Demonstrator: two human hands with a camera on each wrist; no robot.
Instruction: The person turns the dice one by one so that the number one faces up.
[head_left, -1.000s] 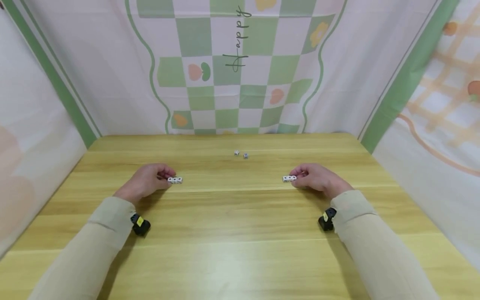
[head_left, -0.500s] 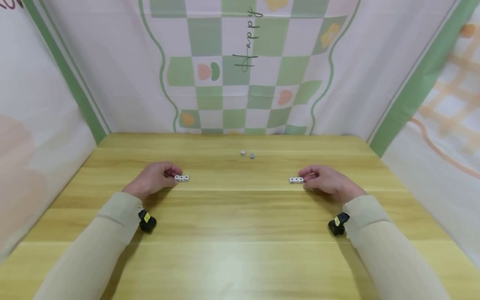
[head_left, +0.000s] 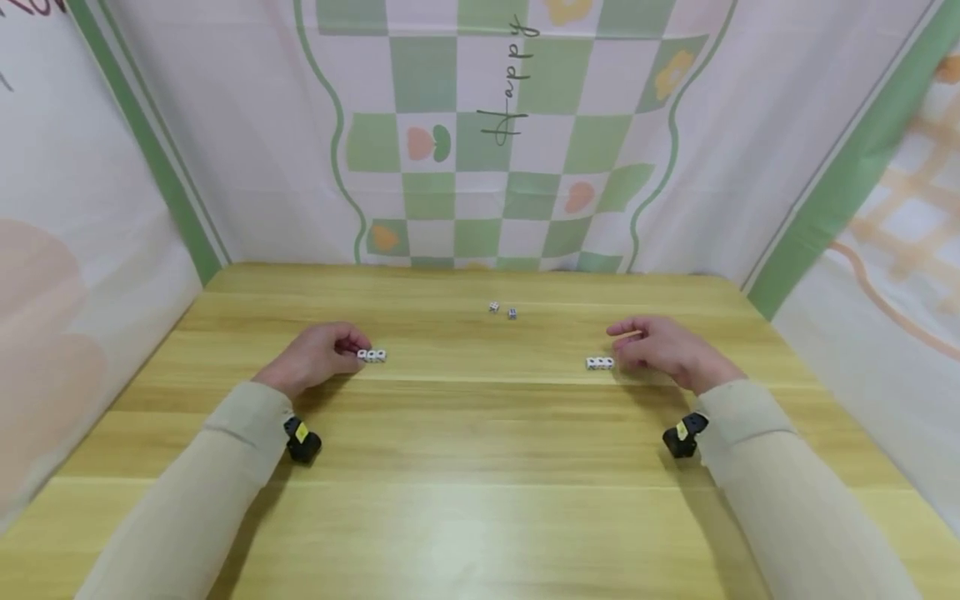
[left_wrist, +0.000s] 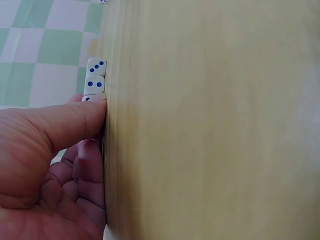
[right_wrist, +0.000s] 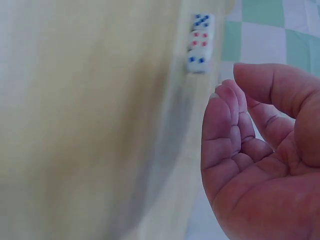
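Note:
On the left of the table, three white dice (head_left: 372,356) stand in a row. My left hand (head_left: 313,357) pinches the row's near-hand end die (left_wrist: 88,98) between thumb and fingers, partly covering it. Two blue pips and three blue pips face the left wrist camera on the other dice. At the right, another row of three white dice (head_left: 600,363) stands free on the wood. Just beside and above that row is my right hand (head_left: 667,350), fingers loosely bent and apart from it. In the right wrist view these dice (right_wrist: 200,44) show blue and red pips.
Two loose dice, a white one (head_left: 493,307) and a bluish-looking one (head_left: 512,314), lie apart near the back of the wooden table (head_left: 465,450). A checked green-and-white cloth (head_left: 480,200) hangs along the back edge, with more cloth at both sides.
My right hand has let go of its row of dice and lifted back from it. The left hand keeps its pinch. The head view has shifted slightly, so everything appears further right.

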